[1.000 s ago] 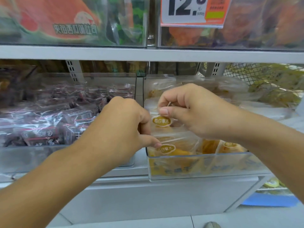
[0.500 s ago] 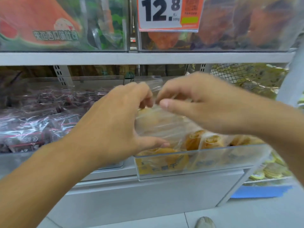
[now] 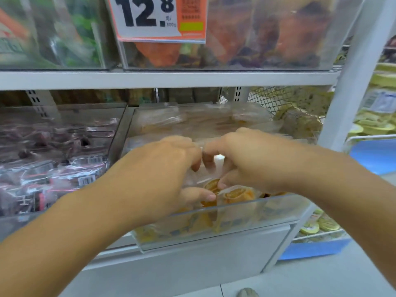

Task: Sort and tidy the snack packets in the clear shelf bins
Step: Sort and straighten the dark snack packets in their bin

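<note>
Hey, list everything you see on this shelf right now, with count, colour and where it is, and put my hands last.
clear bin: one, transparent, middle shelf, in front of both hands
yellow snack packets: several, clear wrap with orange-yellow filling, inside that bin
dark snack packets: many, clear wrap with dark red-brown filling, bin to the left
price tag: one, white and orange, reads 12.8, on the upper bin front
wire basket: one, pale mesh holding yellowish packets, behind on the right
left hand: one, fingers curled on a clear packet over the bin
right hand: one, pinching the same clear packet
</note>
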The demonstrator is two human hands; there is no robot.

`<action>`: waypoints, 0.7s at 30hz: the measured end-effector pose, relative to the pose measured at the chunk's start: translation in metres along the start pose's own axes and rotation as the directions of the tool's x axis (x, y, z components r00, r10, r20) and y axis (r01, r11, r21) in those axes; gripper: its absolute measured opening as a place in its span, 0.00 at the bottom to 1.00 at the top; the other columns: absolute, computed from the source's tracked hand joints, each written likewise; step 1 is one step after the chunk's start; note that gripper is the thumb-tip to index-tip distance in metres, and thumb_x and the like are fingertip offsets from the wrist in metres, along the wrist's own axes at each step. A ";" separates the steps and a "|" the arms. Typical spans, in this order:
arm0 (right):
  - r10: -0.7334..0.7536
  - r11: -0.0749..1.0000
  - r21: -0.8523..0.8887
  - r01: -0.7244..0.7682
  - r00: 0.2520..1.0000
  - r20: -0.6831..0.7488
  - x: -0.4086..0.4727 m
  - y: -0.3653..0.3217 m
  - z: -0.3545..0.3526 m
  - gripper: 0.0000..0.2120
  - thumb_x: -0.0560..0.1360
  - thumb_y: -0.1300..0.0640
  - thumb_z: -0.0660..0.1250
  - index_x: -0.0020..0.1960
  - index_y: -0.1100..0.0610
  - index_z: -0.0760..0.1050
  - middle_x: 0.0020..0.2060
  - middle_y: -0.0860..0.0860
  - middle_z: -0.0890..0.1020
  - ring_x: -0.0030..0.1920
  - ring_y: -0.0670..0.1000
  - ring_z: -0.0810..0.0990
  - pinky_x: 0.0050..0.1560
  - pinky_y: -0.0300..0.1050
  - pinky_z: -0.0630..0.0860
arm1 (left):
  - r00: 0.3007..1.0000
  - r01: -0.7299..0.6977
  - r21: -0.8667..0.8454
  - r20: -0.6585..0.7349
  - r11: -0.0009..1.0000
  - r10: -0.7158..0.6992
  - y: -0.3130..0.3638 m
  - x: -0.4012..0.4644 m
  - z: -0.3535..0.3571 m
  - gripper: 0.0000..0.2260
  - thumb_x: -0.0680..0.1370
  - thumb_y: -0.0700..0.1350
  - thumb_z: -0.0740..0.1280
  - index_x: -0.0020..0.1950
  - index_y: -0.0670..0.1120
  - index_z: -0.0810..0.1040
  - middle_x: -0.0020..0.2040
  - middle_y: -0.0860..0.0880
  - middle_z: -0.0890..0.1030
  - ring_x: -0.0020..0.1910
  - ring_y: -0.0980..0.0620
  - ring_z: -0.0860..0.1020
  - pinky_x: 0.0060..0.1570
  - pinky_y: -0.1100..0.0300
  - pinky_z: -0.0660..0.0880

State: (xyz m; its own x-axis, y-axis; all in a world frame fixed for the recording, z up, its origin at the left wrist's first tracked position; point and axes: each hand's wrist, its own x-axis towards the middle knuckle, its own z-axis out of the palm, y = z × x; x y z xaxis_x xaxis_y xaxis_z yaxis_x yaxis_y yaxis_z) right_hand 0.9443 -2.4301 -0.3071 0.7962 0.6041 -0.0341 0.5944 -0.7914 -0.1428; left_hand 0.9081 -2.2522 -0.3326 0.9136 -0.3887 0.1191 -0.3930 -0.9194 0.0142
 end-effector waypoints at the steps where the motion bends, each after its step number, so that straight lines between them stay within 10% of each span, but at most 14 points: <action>1: 0.000 0.999 -0.046 0.000 1.000 0.000 0.000 -0.001 0.000 0.15 0.72 0.55 0.76 0.40 0.41 0.70 0.36 0.42 0.77 0.43 0.49 0.79 0.43 0.47 0.77 | 1.000 0.015 0.014 -0.006 1.000 -0.015 0.002 -0.001 0.000 0.29 0.68 0.73 0.55 0.62 0.60 0.72 0.61 0.61 0.73 0.66 0.60 0.69 0.57 0.55 0.75; 8: 0.069 0.983 -0.165 -0.075 0.997 -0.041 -0.003 -0.001 -0.011 0.08 0.74 0.58 0.75 0.46 0.46 0.78 0.36 0.40 0.67 0.33 0.43 0.70 0.40 0.42 0.71 | 0.986 0.106 0.087 -0.141 0.991 -0.093 0.014 0.002 0.004 0.09 0.74 0.59 0.65 0.45 0.55 0.73 0.60 0.58 0.76 0.60 0.55 0.75 0.48 0.53 0.78; 17: 0.147 0.905 -0.373 -0.205 0.973 -0.176 -0.011 0.020 -0.010 0.07 0.73 0.56 0.73 0.49 0.46 0.79 0.49 0.47 0.81 0.50 0.55 0.80 0.48 0.49 0.78 | 0.938 0.189 -0.345 -0.212 0.920 -0.273 0.006 0.026 0.015 0.11 0.70 0.49 0.78 0.31 0.54 0.79 0.43 0.56 0.81 0.45 0.52 0.80 0.46 0.50 0.79; 21: 0.048 0.991 -0.119 -0.056 0.997 -0.064 -0.007 0.027 -0.006 0.09 0.67 0.50 0.81 0.39 0.51 0.81 0.28 0.43 0.77 0.31 0.42 0.75 0.34 0.35 0.72 | 0.946 0.094 -0.503 -0.224 0.859 -0.235 0.005 0.041 0.005 0.07 0.68 0.50 0.81 0.33 0.54 0.84 0.40 0.56 0.79 0.44 0.55 0.77 0.46 0.58 0.73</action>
State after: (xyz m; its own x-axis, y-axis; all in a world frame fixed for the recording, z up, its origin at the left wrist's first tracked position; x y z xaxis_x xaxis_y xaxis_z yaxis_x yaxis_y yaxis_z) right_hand 0.9557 -2.4561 -0.3044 0.8296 0.5578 0.0226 0.5583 -0.8294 -0.0224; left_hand 0.9445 -2.2728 -0.3323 0.9331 -0.1384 0.3318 -0.3041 -0.7964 0.5228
